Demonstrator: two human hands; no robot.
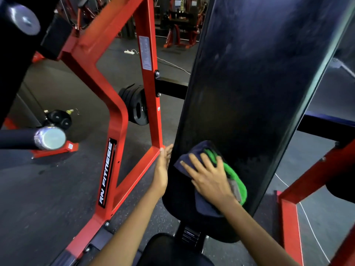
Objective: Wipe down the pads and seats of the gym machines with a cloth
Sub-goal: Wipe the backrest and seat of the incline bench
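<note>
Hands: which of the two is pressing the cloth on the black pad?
The right hand, fingers spread flat on the navy-and-green cloth low on the long black back pad. The left hand only touches the pad's edge.

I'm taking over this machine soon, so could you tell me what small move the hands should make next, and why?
Probably slide the right hand and the cloth upward along the back pad. The cloth is pressed flat near the pad's lower end, with the long stretch above it uncovered, while the left hand rests on the pad's left edge.
</note>
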